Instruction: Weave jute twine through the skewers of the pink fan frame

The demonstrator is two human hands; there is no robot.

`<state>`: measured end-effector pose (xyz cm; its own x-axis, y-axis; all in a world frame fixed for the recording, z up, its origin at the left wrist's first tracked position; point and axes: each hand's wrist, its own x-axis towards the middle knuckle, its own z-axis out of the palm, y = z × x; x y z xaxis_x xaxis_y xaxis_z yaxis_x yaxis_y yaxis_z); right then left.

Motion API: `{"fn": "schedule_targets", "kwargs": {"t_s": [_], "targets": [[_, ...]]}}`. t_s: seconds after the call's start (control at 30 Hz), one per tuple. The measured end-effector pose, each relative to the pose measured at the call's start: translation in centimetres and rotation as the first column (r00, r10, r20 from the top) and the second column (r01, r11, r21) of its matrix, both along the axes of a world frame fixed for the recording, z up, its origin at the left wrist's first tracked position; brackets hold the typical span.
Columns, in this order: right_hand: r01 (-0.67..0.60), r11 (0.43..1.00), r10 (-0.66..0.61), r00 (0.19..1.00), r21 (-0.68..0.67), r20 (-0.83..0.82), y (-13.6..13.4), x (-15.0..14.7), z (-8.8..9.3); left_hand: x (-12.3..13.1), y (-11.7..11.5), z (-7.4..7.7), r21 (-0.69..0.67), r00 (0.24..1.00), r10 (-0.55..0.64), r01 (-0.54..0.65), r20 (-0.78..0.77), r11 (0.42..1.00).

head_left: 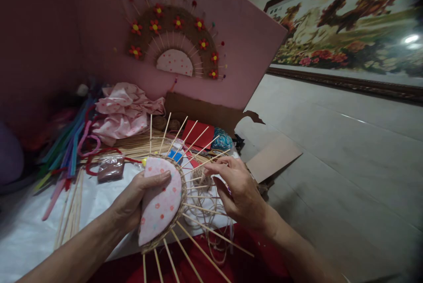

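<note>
My left hand [137, 197] grips a half-round pad covered in pink dotted cloth [160, 201], thumb lying across its face. Thin wooden sticks [194, 139] fan out from the pad's curved edge, and a few rows of jute cord [183, 195] are woven round that edge. My right hand [236, 188] is closed in a pinch among the sticks on the right side, its fingertips on a strand of the cord. Loose loops of the same cord [206, 212] hang below the hand.
A finished fan with red flowers [176, 42] hangs on the pink board behind. On the white-covered table lie pink cloth [124, 113], coloured pipe cleaners [71, 146], spare sticks [71, 212], red paper [198, 133], blue yarn [222, 139] and cardboard [272, 157]. A framed painting [350, 27] fills the right wall.
</note>
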<state>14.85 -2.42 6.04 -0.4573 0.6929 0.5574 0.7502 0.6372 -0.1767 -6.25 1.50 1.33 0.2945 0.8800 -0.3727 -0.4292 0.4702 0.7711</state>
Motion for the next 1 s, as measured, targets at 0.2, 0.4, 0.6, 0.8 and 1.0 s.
{"fn": "schedule_targets", "kwargs": {"t_s": [0.2,0.4,0.6,0.8,1.0], "targets": [[-0.075,0.996,0.078,0.996,-0.053,0.050,-0.3,-0.5,-0.3,0.1,0.0,0.1,-0.001,1.000,0.004,-0.004,0.017,1.000],[-0.029,1.000,0.028,0.974,-0.002,-0.223,-0.5,1.6,1.2,-0.1,0.3,-0.1,-0.041,0.999,0.036,-0.035,0.029,0.999],[0.400,0.877,-0.472,0.823,-0.266,-0.317,1.3,7.9,-1.1,-0.3,0.6,-0.2,-0.068,0.997,0.074,-0.071,0.038,0.995],[0.512,0.716,-0.531,0.841,-0.474,0.104,0.3,12.2,-6.8,-0.4,1.1,-0.3,-0.102,0.994,0.101,-0.096,0.046,0.990],[0.439,0.721,-0.446,0.886,-0.537,0.127,-0.6,12.6,-8.2,-0.5,1.3,-0.6,-0.106,0.994,0.097,-0.093,0.039,0.990]]}}
